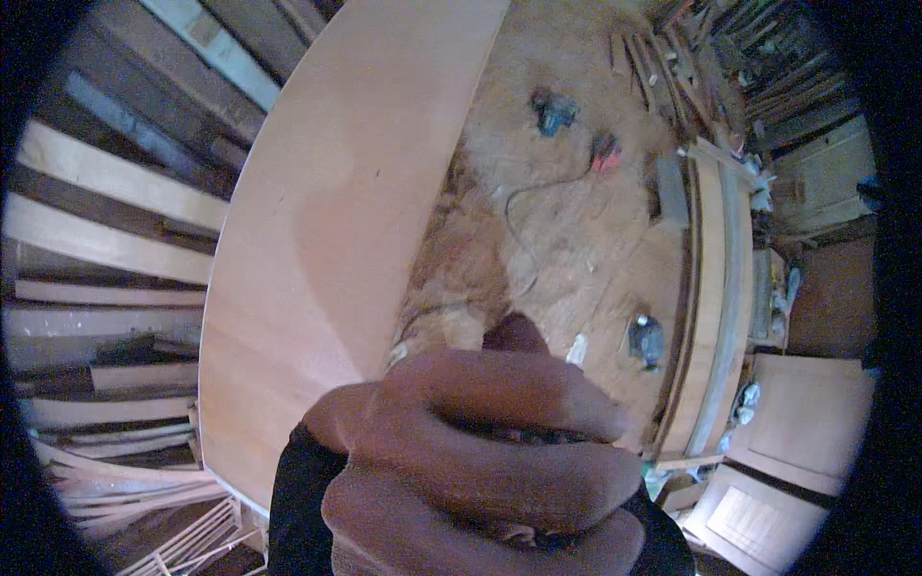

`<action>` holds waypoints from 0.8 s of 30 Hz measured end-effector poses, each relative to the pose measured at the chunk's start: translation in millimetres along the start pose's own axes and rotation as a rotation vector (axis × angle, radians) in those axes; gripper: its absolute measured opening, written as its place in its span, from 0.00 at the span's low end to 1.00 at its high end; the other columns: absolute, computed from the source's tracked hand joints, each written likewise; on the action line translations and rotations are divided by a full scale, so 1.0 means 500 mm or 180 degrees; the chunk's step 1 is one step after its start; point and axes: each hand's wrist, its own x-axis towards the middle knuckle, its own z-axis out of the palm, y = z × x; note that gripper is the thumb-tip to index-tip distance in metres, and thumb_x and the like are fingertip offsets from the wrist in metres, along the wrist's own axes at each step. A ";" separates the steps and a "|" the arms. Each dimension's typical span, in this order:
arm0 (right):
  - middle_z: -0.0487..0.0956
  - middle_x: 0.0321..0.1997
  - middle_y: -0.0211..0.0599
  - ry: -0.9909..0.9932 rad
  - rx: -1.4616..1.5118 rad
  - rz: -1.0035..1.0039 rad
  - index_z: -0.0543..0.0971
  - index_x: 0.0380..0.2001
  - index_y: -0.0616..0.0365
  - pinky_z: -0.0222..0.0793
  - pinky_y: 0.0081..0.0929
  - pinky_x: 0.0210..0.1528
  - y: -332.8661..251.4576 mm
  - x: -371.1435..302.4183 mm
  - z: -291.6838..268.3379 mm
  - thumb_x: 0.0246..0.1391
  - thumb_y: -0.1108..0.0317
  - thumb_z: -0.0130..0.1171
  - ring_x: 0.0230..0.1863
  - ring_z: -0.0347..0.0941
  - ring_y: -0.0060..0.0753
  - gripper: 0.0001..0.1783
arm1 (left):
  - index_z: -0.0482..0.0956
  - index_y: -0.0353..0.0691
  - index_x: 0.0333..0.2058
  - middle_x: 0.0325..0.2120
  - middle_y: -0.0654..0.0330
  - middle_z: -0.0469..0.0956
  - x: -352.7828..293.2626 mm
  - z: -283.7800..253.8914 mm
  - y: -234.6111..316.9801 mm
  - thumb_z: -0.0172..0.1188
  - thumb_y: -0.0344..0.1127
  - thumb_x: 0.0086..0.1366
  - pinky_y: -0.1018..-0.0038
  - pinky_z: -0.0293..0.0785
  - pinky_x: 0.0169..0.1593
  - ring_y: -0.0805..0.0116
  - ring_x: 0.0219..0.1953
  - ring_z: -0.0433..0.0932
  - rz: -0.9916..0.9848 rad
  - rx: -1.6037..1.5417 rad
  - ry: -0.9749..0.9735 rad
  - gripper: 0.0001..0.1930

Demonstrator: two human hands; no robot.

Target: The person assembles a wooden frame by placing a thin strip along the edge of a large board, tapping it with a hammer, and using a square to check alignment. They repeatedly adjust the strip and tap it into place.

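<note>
Close in front of me, my left hand [480, 451] fills the lower middle of the view. Its fingers are curled and pressed together, reaching from left to right. Dark gaps show between them, and I cannot make out what they close around. A darker fingertip [519, 332] pokes up behind the knuckles; whose hand it belongs to is unclear. Dark sleeves show on both sides, the right one [667, 528] low at the right. The rest of my right hand is hidden or merges with the left. Beyond the hands lies a large smooth wooden panel [355, 144] with a shadow across it.
Sawdust covers the floor [576, 240] right of the panel. On it lie a blue power tool [554, 112], a red tool [605, 156] near a dark cord, and a dark bluish object [646, 341]. Stacked timber [125, 182] lines the left; long planks [709, 307] and panelled doors [802, 422] stand right.
</note>
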 end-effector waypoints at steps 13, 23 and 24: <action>0.84 0.28 0.43 -0.0323 0.0567 0.0263 0.80 0.36 0.64 0.77 0.31 0.24 -0.436 0.478 -0.300 0.58 0.61 0.64 0.23 0.80 0.33 0.15 | 0.79 0.41 0.49 0.43 0.52 0.80 -0.345 -0.093 -0.496 0.63 0.30 0.64 0.67 0.80 0.43 0.57 0.44 0.81 -0.4224 0.2611 0.1194 0.14; 0.85 0.34 0.44 -0.0882 -0.1522 -0.0215 0.84 0.33 0.53 0.74 0.53 0.40 -0.322 0.641 -0.222 0.58 0.40 0.51 0.36 0.81 0.51 0.27 | 0.58 0.35 0.69 0.70 0.39 0.54 -0.613 -0.309 -0.849 0.62 0.45 0.63 0.44 0.45 0.71 0.39 0.72 0.50 -0.4535 0.4589 0.0005 0.39; 0.85 0.34 0.43 -0.0896 -0.1566 -0.0147 0.84 0.34 0.53 0.75 0.52 0.41 -0.323 0.680 -0.229 0.57 0.42 0.53 0.35 0.81 0.49 0.25 | 0.57 0.35 0.70 0.71 0.39 0.51 -0.610 -0.310 -0.876 0.61 0.48 0.64 0.42 0.41 0.72 0.37 0.73 0.47 -0.4803 0.4616 -0.0230 0.41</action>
